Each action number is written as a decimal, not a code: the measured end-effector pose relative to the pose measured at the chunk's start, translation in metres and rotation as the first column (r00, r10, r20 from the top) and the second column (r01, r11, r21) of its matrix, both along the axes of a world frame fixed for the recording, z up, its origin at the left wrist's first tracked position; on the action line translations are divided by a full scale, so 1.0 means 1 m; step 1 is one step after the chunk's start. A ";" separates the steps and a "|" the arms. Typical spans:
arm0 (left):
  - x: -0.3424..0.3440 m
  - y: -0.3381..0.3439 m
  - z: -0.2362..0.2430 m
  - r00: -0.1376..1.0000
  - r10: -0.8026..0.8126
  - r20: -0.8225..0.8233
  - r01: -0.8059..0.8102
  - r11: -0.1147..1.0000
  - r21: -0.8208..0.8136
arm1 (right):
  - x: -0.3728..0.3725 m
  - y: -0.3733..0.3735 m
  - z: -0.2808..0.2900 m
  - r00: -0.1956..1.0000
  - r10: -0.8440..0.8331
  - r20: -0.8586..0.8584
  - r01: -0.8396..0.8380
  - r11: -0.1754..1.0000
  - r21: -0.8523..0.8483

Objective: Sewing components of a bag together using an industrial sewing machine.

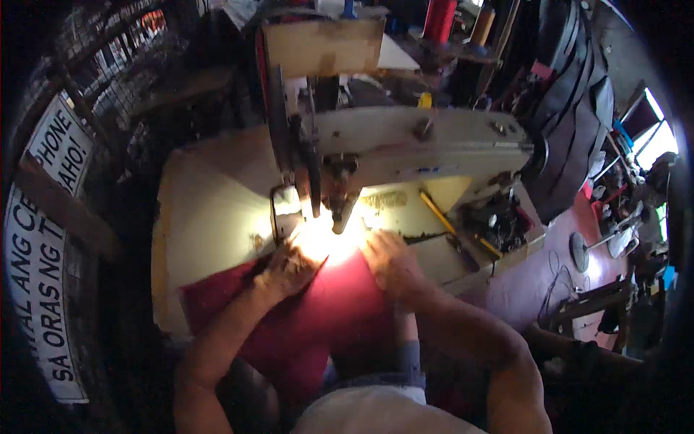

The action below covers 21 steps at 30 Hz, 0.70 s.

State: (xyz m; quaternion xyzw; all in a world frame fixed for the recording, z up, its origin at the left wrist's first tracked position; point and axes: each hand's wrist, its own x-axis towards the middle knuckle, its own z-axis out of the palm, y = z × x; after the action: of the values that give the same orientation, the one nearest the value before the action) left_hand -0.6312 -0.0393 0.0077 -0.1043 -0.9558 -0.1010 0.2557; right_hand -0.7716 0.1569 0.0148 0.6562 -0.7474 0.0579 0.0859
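Red cloth lies under the head of a pale sewing machine and hangs down over my lap. My left hand is on the cloth left of the needle area, its fingers closed on a raised fold; lamp glare washes out the fingertips. On the other side, my right hand rests at the cloth's right edge with its fingers stretched toward the machine, pressing down. The needle and presser foot are lost in the bright light.
A yellow pencil-like stick and a dark-handled tool lie right of my right hand. Small dark items fill a tray at the table's right end. Thread cones stand behind. A lettered white sign is at left.
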 end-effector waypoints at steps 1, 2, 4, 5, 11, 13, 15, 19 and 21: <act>0.000 -0.001 -0.002 0.999 0.006 -0.042 -0.005 1.000 0.016 | -0.001 -0.001 -0.002 1.000 -0.001 0.028 0.002 1.000 -0.026; 0.002 -0.002 -0.004 0.996 -0.001 -0.094 0.002 1.000 0.007 | -0.001 0.000 -0.004 1.000 0.005 -0.022 -0.006 0.998 -0.059; 0.005 -0.002 -0.008 0.991 -0.010 -0.133 0.014 0.999 0.031 | -0.002 0.001 -0.006 0.997 0.044 -0.057 -0.052 0.987 -0.155; 0.006 -0.004 -0.008 0.996 0.009 -0.087 -0.003 0.998 0.065 | -0.003 0.001 -0.006 0.998 0.040 -0.040 -0.045 0.986 -0.158; 0.012 -0.005 -0.007 0.999 0.042 -0.021 -0.041 0.997 0.072 | -0.002 0.001 -0.009 0.998 -0.003 0.061 0.014 0.982 -0.186; 0.014 -0.006 -0.005 0.998 0.055 0.002 -0.055 0.997 0.049 | -0.002 0.000 -0.009 0.999 -0.006 0.048 0.016 0.977 -0.213; 0.017 -0.006 -0.004 0.998 0.058 0.004 -0.058 0.993 0.103 | -0.002 -0.001 -0.010 1.000 -0.005 0.026 0.011 0.973 -0.231; 0.025 -0.005 -0.004 0.993 0.101 0.059 -0.108 0.984 0.142 | -0.001 0.001 -0.009 0.998 -0.005 0.057 0.017 0.975 -0.223; 0.025 -0.006 -0.004 0.993 0.111 0.046 -0.115 0.988 0.101 | -0.002 0.002 -0.008 0.999 -0.029 0.039 0.037 0.976 -0.214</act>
State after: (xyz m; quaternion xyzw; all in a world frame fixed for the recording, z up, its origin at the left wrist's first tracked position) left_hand -0.6064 -0.0451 0.0037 -0.0344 -0.9585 -0.1379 0.2470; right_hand -0.7732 0.1590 0.0071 0.6295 -0.7490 0.1484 0.1439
